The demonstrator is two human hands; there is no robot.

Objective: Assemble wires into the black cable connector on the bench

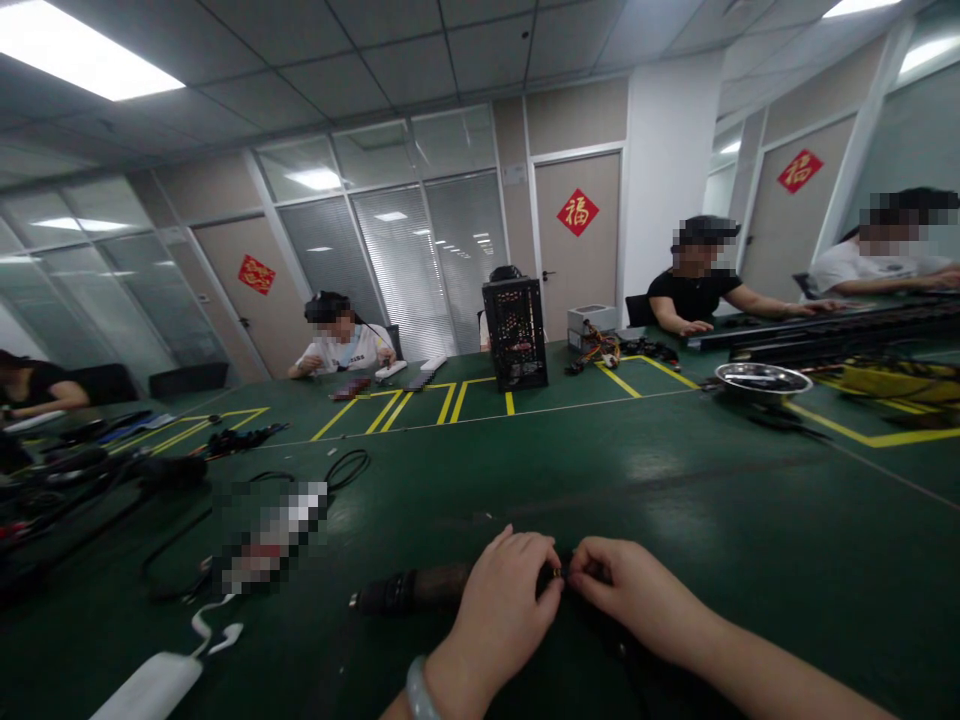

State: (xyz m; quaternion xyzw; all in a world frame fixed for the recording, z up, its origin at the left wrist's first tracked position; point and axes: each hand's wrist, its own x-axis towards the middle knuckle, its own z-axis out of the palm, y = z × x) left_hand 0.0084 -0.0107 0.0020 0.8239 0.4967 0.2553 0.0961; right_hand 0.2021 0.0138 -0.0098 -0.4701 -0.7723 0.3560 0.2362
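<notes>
My left hand [506, 605] is closed in a pinch just above the green table [750, 520]. Opposite it, my right hand [630, 585] pinches too, its fingertips nearly meeting the left ones. Between them shows a small dark piece [559, 573] with a coppery glint, too small to name. A dark cylindrical tool [409, 592] with a metal tip lies flat, pointing left. Its right end is hidden behind my left hand.
A black computer case [516, 335] stands upright across the table. Left are a power strip with cord [277, 535] and a white device [154, 690]. A metal bowl [763, 380] sits right, near a power supply [592, 325] with wires. Several people sit around the table.
</notes>
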